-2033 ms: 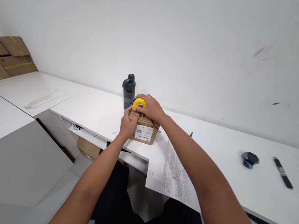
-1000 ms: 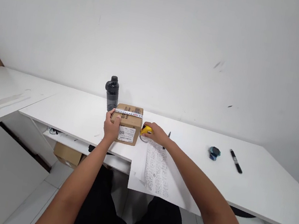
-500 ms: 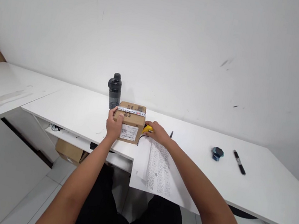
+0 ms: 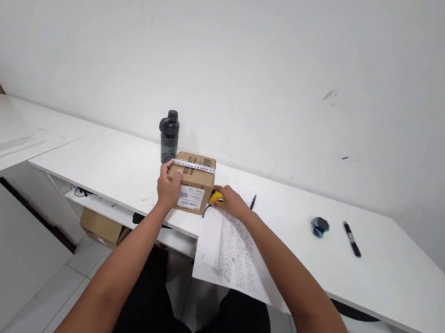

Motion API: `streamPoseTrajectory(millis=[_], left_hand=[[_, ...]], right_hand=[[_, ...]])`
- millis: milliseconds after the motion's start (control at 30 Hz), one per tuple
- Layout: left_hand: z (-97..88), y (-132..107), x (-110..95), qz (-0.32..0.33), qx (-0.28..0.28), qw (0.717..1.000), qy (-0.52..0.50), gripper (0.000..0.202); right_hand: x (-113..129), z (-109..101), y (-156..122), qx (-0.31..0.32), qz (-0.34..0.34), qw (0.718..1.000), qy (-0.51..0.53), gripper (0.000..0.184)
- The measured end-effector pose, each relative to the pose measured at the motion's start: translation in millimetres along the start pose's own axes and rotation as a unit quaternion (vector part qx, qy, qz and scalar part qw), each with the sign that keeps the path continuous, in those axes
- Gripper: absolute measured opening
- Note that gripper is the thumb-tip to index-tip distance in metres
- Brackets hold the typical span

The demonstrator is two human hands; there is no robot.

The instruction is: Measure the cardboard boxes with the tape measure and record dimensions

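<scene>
A small brown cardboard box [image 4: 193, 177] with a white label on its front sits near the desk's front edge. My left hand [image 4: 168, 185] grips its left side, thumb on the top front, fingers at the far left edge. Across the top lies the pulled-out white blade of a tape measure [image 4: 214, 197]; its start is at my left fingertips. The yellow case is in my right hand [image 4: 228, 200], low against the box's right side. My right fingers are closed round it and partly hide it.
A dark water bottle [image 4: 169, 138] stands behind the box. Printed paper sheets [image 4: 206, 260] hang over the front edge under my right arm, with a pen [image 4: 253, 201] by them. Farther right lie a dark blue watch-like object [image 4: 319, 226] and a black marker [image 4: 352, 239].
My right hand and the yellow case have dropped slightly along the box's right side. My left hand keeps its grip on the box. The whole view has shifted a little.
</scene>
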State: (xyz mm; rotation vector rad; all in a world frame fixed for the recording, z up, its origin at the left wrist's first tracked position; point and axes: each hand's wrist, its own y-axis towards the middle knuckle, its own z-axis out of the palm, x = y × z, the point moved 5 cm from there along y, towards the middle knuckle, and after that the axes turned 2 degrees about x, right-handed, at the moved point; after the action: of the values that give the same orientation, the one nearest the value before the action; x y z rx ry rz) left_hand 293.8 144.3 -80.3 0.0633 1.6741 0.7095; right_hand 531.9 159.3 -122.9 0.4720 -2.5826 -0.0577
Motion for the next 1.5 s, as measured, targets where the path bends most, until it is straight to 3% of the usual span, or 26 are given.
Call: streamPoseTrajectory(millis=[233,567,700,767,900,1200,1333,1500], left_hand=[[-0.5,-2.2,-1.0,-0.01,0.01,1.0,-0.011,0.044],[-1.8,-1.2,-1.9,-0.003,0.0,1.0,-0.01,0.043],[-0.4,2.2,-0.5,0.0,-0.012,1.0,-0.009,0.042],[0.4,4.1,-0.2,0.003,-0.016,1.0,-0.012,0.041],[0.0,5.9,-0.2,0.003,-0.025,1.0,-0.007,0.04],[-0.4,6.0,0.4,0.017,-0.023,1.0,0.0,0.04],[-0.6,7.5,4.5,0.024,-0.022,0.999,0.01,0.041],[1.0,7.1,5.5,0.019,-0.014,1.0,0.007,0.042]], right_hand=[[-5.7,5.6,-0.4,-0.002,-0.01,1.0,0.004,0.048],[-13.3,17.4,-16.3,-0.106,0.0,0.988,0.113,0.043],[-23.9,19.6,-24.6,-0.201,0.038,0.948,0.244,0.056],[-30.5,21.4,-25.2,-0.214,0.068,0.913,0.342,0.062],[-32.7,20.8,-22.4,-0.215,0.07,0.861,0.455,0.052],[-34.7,26.1,-18.9,-0.209,0.078,0.829,0.513,0.056],[-35.8,33.2,-14.1,-0.178,0.072,0.792,0.579,0.062],[-32.3,32.6,-13.8,-0.162,0.054,0.777,0.606,0.05]])
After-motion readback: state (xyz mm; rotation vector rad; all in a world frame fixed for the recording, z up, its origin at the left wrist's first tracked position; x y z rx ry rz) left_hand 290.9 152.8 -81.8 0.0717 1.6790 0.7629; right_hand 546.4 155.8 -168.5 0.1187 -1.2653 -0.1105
